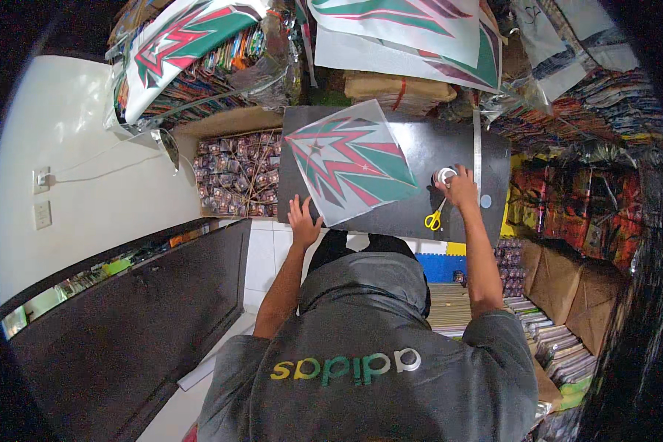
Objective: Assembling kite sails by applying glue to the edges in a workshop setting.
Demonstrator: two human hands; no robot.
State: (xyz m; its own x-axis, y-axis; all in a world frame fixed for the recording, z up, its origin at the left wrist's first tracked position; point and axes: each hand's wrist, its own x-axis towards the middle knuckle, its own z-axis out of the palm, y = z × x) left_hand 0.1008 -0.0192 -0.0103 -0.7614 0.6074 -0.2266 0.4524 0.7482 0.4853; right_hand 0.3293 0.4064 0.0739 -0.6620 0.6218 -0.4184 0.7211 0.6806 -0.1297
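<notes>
L hand (303,222) has fingers spread wide, flat on the near-left edge of the kite (351,160), a red/green/white one lying on the dark table (449,147). R hand (462,188) is curled over a white tape roll (445,176) just right of the kite. Yellow scissors (434,219) sit near that hand, w/ a long metal ruler (476,147) on the far side.

Dark work table (412,151), flat top. On it: diamond kite (350,160) in white, red and green, lying flat; roll of tape (445,175); yellow-handled scissors (434,219) near front edge; long metal ruler (476,151); small pale disc (485,200).
</notes>
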